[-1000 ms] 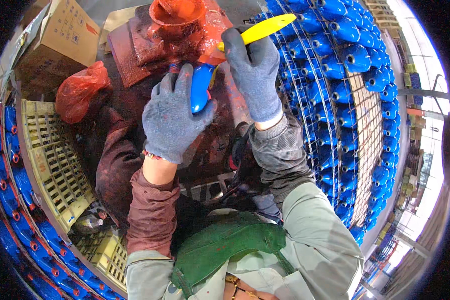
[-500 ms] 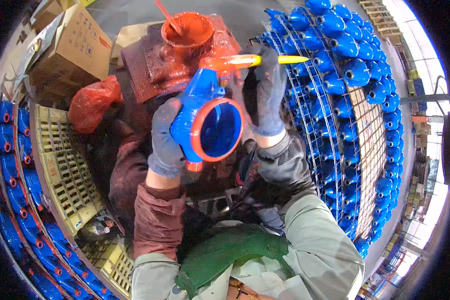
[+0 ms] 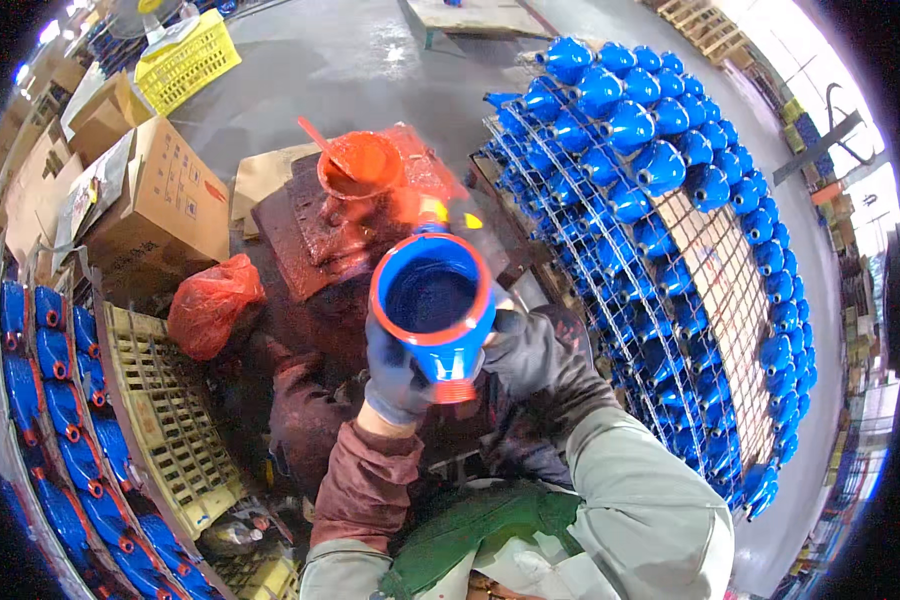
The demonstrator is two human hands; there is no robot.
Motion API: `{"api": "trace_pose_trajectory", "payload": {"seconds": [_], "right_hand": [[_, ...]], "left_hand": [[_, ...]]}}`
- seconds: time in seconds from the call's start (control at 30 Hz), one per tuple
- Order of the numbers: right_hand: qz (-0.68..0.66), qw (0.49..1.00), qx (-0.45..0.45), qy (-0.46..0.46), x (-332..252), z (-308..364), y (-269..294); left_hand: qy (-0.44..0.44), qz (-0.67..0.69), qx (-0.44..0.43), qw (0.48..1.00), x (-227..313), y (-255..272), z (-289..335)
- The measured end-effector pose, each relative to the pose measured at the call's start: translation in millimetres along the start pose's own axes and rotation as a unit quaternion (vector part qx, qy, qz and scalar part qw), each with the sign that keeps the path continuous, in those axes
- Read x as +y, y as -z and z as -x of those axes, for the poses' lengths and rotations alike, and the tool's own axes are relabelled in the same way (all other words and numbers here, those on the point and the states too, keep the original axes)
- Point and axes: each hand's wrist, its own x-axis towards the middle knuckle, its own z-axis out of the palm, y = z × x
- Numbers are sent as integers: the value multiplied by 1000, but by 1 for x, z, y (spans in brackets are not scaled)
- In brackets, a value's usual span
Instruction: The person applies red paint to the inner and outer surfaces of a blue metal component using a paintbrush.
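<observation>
Casting [image 3: 437, 325], blue with an orange rim, is held near the centre of the view, its wide mouth turned toward the camera and its orange neck [image 3: 455, 391] pointed to six o'clock. At seven o'clock, its side is clamped by the gloved left hand [image 3: 395, 378]. The gloved right hand [image 3: 520, 352] is placed close beside it at four o'clock; whether anything is gripped there cannot be told. At eleven o'clock, a stick [image 3: 315, 134] is leaned in an orange bowl [image 3: 378, 158]. A red plastic bag [image 3: 217, 308] is seen at nine o'clock, a cardboard box [image 3: 178, 195] at ten. More blue castings [image 3: 630, 125] are racked from one to four o'clock.
</observation>
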Motion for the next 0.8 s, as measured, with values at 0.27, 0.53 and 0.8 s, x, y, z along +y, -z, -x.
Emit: {"api": "trace_pose_trajectory", "payload": {"seconds": [0.27,0.53,0.8], "right_hand": [[47,981,-106,155,-13,-6,102],[323,876,-46,355,-19,132,109],[254,864,-172,398,-50,207,75]], "left_hand": [[-47,-4,56,997,29,-11,15],[-316,-730,83,600,17,-25,69],[-369,-876,-174,256,-13,-49,129]]}}
